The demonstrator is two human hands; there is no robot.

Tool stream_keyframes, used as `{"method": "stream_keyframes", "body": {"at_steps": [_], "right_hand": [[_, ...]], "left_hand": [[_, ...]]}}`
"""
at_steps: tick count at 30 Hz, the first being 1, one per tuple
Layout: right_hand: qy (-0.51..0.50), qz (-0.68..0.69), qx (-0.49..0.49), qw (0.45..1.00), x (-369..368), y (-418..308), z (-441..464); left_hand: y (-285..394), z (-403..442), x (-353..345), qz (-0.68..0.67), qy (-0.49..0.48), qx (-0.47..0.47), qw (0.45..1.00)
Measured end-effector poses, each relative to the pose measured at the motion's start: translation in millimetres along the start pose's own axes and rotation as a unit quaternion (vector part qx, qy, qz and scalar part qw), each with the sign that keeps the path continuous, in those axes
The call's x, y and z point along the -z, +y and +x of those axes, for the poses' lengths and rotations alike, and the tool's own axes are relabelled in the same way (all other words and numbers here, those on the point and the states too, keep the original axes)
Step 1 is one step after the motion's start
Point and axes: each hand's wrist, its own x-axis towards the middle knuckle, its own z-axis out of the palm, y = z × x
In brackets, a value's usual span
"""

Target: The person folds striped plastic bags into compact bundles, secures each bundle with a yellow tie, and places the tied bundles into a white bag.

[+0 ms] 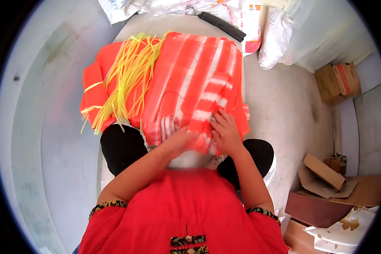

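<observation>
A thick stack of red-and-white striped plastic bags [190, 72] lies in front of me. Over its near right part runs a narrow folded striped bag [213, 99], its lower end blurred. My right hand [227, 132] pinches this bag's right edge with bent fingers. On the other side, my left hand [181, 142] grips the bag's lower left edge; its fingertips are blurred and partly hidden by the plastic. A bunch of yellow plastic ties [129, 80] is spread left of the striped stack, on top of orange-red plastic bundles [95, 86].
A black bar-shaped object [221, 26] lies at the far end, near white printed sacks [252, 25] and a white wrapped roll [276, 37]. Cardboard boxes [336, 83] stand at the right wall. An opened carton [321, 205] is at lower right. My knees flank the stack.
</observation>
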Motion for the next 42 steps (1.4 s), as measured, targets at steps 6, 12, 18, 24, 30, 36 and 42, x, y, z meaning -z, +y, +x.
{"method": "stream_keyframes", "body": {"at_steps": [6,12,18,24,30,36,42], "right_hand": [[0.017,0.033,0.002,0.999,-15,18,-6],[-0.06,0.013,0.052,0.997,-20,6,4],[-0.128,-0.077,0.055,0.987,-8,19,21],[0.364,0.317,0.001,0.876,70,-61,71],[0.018,0.37,0.132,0.919,-46,-168,97],[0.059,0.35,0.079,0.931,-30,-113,72],[0.019,0.271,0.116,0.955,-15,-72,33]], "left_hand": [[-6,0,6,-0.02,-0.033,-0.019,0.999],[0,-9,1,0.065,0.015,-0.049,0.997],[-4,-5,0,0.131,0.032,-0.066,0.989],[2,-4,-2,0.172,0.054,-0.033,0.983],[-2,4,-8,-0.042,0.009,0.065,0.997],[-20,14,1,-0.077,-0.007,-0.022,0.997],[-25,21,7,-0.07,-0.013,-0.055,0.996]]}}
